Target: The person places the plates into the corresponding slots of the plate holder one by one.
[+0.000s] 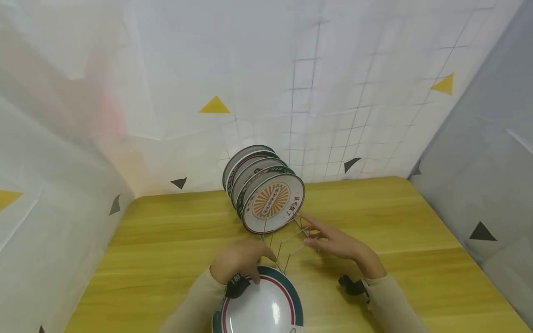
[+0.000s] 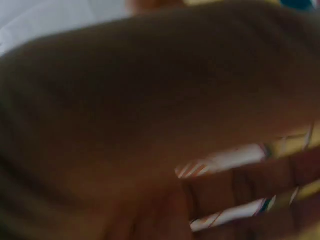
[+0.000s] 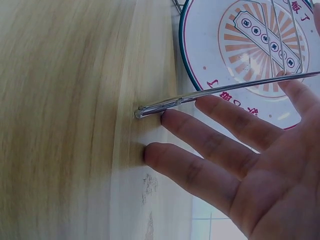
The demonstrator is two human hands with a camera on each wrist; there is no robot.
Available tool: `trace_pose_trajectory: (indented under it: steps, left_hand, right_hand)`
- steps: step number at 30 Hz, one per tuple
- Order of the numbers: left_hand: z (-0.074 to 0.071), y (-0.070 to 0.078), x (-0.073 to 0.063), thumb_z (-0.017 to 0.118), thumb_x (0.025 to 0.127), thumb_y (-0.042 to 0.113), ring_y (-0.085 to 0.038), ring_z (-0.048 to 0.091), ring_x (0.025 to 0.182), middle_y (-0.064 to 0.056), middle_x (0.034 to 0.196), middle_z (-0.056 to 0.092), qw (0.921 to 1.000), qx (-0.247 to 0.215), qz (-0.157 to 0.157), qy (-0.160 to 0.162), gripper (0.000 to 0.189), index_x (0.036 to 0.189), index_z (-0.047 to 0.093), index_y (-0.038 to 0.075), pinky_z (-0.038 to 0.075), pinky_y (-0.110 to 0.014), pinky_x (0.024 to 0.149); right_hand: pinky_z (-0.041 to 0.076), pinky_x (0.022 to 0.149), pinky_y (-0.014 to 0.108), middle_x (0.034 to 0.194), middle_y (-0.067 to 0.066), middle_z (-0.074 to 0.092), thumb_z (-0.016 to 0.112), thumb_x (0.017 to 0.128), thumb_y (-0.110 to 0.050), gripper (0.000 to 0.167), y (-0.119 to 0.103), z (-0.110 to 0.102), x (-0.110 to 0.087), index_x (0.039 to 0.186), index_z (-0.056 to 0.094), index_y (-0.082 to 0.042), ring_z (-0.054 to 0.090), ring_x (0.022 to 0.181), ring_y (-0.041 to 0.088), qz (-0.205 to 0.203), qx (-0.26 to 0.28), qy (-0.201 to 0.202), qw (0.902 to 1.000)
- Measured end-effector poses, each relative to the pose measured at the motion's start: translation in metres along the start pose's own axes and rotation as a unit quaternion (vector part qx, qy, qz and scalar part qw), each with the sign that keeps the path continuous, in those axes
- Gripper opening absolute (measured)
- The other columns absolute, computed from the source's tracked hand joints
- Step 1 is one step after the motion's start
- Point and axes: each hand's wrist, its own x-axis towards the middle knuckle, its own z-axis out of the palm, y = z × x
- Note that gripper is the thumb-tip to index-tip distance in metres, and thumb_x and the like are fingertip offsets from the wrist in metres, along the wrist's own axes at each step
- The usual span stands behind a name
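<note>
Several round plates (image 1: 272,203) with printed faces stand tilted, one behind another, in a thin metal wire rack (image 1: 287,247). The foremost shows an orange sunburst and red characters. At the rack's right side, my right hand (image 1: 337,243) has its fingers extended; in the right wrist view the fingertips (image 3: 172,117) touch a metal rod (image 3: 200,94). My left hand (image 1: 243,259), blurred, is by the rack's near left end, over the edge of a white plate (image 1: 262,305) with a green and red rim. In the left wrist view its fingers look straight, though dark and blurred.
The wooden-topped table (image 1: 166,249) runs back to a white sheet wall (image 1: 175,92) with yellow and black triangles. Sheet walls also stand at left and right. A dark wrist device (image 1: 351,286) sits at the right sleeve.
</note>
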Motion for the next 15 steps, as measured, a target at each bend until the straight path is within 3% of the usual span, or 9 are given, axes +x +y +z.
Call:
trace_pose_trajectory:
  steps: [4, 7, 11, 13, 15]
  left_hand:
    - [0.016, 0.0, 0.014, 0.093, 0.059, 0.013, -0.005, 0.058, 0.09, 0.013, 0.102, 0.069, 0.999, 0.043, 0.009, -0.002, 0.047, 0.101, 0.075, 0.027, 0.049, -0.021, 0.078]
    - [0.025, -0.002, 0.021, 0.092, 0.059, 0.012, -0.004, 0.054, 0.081, 0.013, 0.089, 0.066, 0.9975, 0.07, 0.007, 0.004, 0.039, 0.091, 0.074, 0.026, 0.047, -0.02, 0.072]
    - [0.025, -0.003, 0.019, 0.091, 0.061, 0.009, -0.004, 0.051, 0.075, 0.012, 0.081, 0.061, 0.9966, 0.08, 0.019, 0.009, 0.035, 0.085, 0.071, 0.024, 0.044, -0.019, 0.067]
    - [0.016, -0.005, 0.014, 0.089, 0.064, 0.01, -0.004, 0.051, 0.074, 0.011, 0.081, 0.06, 0.9965, 0.061, 0.057, 0.006, 0.032, 0.085, 0.069, 0.022, 0.044, -0.018, 0.066]
    - [0.003, -0.008, 0.007, 0.086, 0.071, 0.014, -0.003, 0.052, 0.075, 0.011, 0.083, 0.061, 0.9932, 0.026, 0.113, 0.002, 0.027, 0.087, 0.066, 0.021, 0.044, -0.016, 0.068]
  right_hand:
    - [0.046, 0.097, 0.061, 0.151, 0.02, 0.04, 0.055, 0.099, -0.038, 0.071, -0.001, -0.001, 0.001, 0.158, 0.016, -0.029, 0.047, 0.131, 0.045, -0.004, -0.004, 0.0, 1.0]
    - [0.046, 0.096, 0.06, 0.15, 0.02, 0.042, 0.055, 0.099, -0.037, 0.071, -0.002, -0.001, 0.002, 0.158, 0.016, -0.028, 0.048, 0.129, 0.045, -0.008, -0.002, -0.001, 1.0]
    - [0.046, 0.096, 0.06, 0.15, 0.02, 0.042, 0.056, 0.099, -0.036, 0.071, -0.004, -0.002, 0.003, 0.158, 0.016, -0.028, 0.048, 0.13, 0.045, -0.01, 0.004, -0.006, 0.9999]
    - [0.046, 0.097, 0.06, 0.149, 0.02, 0.043, 0.056, 0.099, -0.036, 0.071, -0.005, -0.002, 0.004, 0.158, 0.016, -0.027, 0.047, 0.13, 0.045, -0.009, 0.005, -0.008, 0.9999]
    - [0.046, 0.097, 0.059, 0.148, 0.019, 0.044, 0.056, 0.099, -0.037, 0.072, -0.005, -0.002, 0.004, 0.158, 0.016, -0.026, 0.048, 0.129, 0.045, -0.005, 0.003, -0.009, 0.9999]
